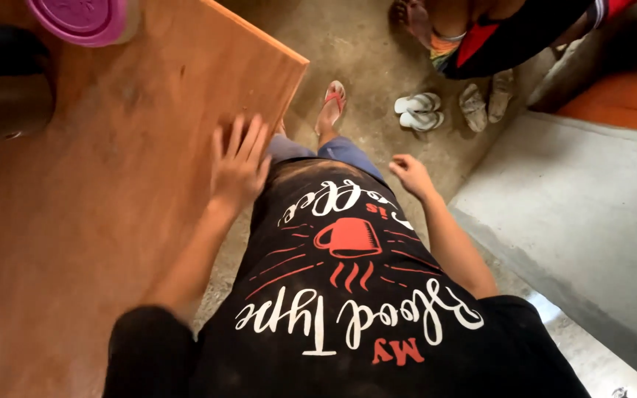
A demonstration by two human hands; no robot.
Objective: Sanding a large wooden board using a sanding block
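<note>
Head view, looking straight down over a black printed shirt (pixel 348 295). Left hand (pixel 239 161) open, fingers spread, palm flat on the near edge of a reddish-brown wooden board (pixel 97 191) filling the left half of the frame, one corner jutting toward top centre. Right hand (pixel 409 175) loosely curled, empty, hanging in the air just beside the hip, well apart from the board. Pink round lid (pixel 82 18) at the top left, on the board's far end, partly cut off by the frame. Below, a bare concrete floor (pixel 377 66); one foot in a red sandal (pixel 332 107) just past the board's corner. White flip-flops (pixel 419 111) and a grey pair (pixel 485 99) farther right, near a second person's leg (pixel 436 22) at the top edge. Grey raised slab (pixel 591 214) along the right side.
</note>
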